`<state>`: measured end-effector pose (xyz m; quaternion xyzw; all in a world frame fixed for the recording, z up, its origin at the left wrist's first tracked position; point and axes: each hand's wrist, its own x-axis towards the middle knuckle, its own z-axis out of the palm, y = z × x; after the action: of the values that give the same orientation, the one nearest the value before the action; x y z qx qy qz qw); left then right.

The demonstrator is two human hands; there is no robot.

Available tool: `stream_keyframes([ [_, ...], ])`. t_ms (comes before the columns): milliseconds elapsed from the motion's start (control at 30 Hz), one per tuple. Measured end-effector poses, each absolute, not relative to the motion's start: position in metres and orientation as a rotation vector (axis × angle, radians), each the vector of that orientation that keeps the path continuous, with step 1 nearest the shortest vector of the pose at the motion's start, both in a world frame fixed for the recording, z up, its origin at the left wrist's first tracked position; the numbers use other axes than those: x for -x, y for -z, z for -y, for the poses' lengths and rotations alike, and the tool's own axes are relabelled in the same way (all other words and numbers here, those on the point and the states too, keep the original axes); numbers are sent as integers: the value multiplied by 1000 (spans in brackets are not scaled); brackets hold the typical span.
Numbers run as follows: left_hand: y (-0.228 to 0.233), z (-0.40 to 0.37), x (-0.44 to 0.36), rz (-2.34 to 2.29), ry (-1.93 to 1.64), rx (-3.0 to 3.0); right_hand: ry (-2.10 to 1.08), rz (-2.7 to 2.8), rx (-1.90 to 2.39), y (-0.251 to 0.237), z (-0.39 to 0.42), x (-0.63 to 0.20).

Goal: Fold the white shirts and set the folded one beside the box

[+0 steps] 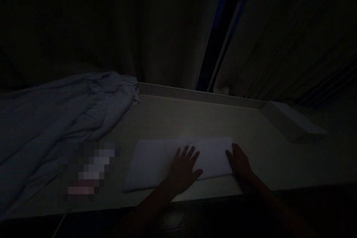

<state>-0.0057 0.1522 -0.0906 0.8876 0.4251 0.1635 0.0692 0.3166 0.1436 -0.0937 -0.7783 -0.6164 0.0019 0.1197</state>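
Observation:
A flat, white, rectangular piece that looks like folded cloth (156, 160) lies near the front edge of the pale surface. My left hand (182, 171) presses flat on its middle with the fingers spread. At the cloth's right end is my right hand (241, 161), its fingers stretched out along the edge and the thumb apart. Neither hand visibly grips anything. The room is very dim, so fine detail of the cloth is lost.
A large crumpled light sheet (83, 108) covers the left side of the pale surface (189, 119). Beside it is a pixelated object (92, 171), with a cable (61, 223) below. A low box-like block (295, 122) stands at the right. Dark curtains (167, 26) hang behind.

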Motion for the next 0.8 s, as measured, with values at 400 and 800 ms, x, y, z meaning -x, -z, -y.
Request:
stream_keyframes([
  [400,84,-175,13,-1375,-528,-2631,-810,1238,2437,18,-161,-320],
  [800,92,-165,6,-1340,-555,-2677,-1568,1077,1931,-23,-136,-329],
])
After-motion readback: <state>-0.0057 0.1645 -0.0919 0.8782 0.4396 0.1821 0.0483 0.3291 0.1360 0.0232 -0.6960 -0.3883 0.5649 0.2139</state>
